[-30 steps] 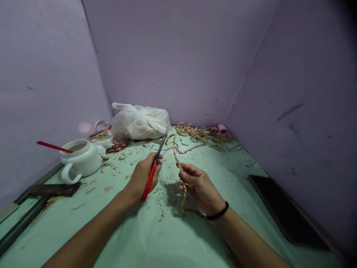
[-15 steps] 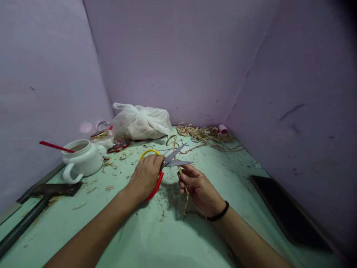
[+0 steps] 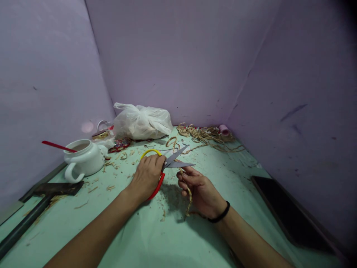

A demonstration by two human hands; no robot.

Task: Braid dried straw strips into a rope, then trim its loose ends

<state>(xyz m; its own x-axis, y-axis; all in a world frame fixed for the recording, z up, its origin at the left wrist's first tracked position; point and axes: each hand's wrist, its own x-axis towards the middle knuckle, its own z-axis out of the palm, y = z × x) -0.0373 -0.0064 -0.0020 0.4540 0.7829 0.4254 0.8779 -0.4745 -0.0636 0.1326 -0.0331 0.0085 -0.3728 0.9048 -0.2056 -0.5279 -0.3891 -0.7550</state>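
My left hand [image 3: 149,175] is closed around the scissors [image 3: 176,163], which have one yellow and one red handle. Their grey blades are spread apart and point right. Between my right thumb and fingers a thin braided straw cord [image 3: 189,197] is pinched. My right hand [image 3: 199,190] wears a black band at the wrist. Part of the cord hangs below the fingers to the table, and its upper part passes by the blades; whether it lies between them I cannot tell. Farther up, the cord curls on the table [image 3: 128,230].
At the left stand a white mug [image 3: 89,160] with a red stick in it and a hammer-like tool [image 3: 36,208]. A tied white plastic bag [image 3: 143,123] sits at the back, beside a heap of cord [image 3: 206,136] and a pink spool [image 3: 224,129]. A dark flat slab [image 3: 287,212] lies right.
Very little differs. The cord's hanging end has shifted slightly, and the whole view has moved a few pixels to the right. Both hands keep their holds.
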